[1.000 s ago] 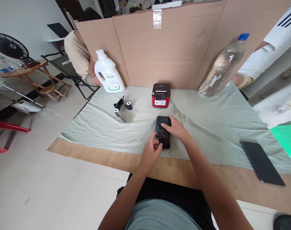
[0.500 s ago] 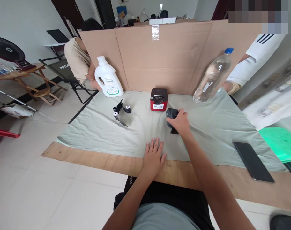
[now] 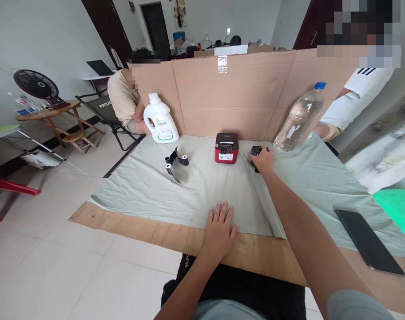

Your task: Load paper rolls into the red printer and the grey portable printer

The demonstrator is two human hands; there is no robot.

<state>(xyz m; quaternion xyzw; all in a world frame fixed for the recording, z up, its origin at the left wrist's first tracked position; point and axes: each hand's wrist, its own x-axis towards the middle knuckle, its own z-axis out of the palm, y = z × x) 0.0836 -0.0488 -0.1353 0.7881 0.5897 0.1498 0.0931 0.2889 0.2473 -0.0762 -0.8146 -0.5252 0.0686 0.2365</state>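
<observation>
Dark folding chair (image 3: 101, 106) says "PROJE". White plastic jug (image 3: 160, 120): print too small. Right hand (image 3: 264, 160) curled round black boxy gadget (image 3: 254, 151), right of red-black box (image 3: 227, 146). Left hand (image 3: 220, 231) spread flat on grey-green cloth (image 3: 202, 193). Pale-tiled floor (image 3: 65, 253).

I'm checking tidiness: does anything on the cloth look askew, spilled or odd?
The black rolls left of the red device lie partly unwound rather than neatly wound; the cloth is wrinkled. No spill shows.

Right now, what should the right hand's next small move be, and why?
Probably to ease its grip and lift away: the right hand holds the dark device, which appears to rest on the cloth, right of the red printer, though the hand partly hides it.
</observation>
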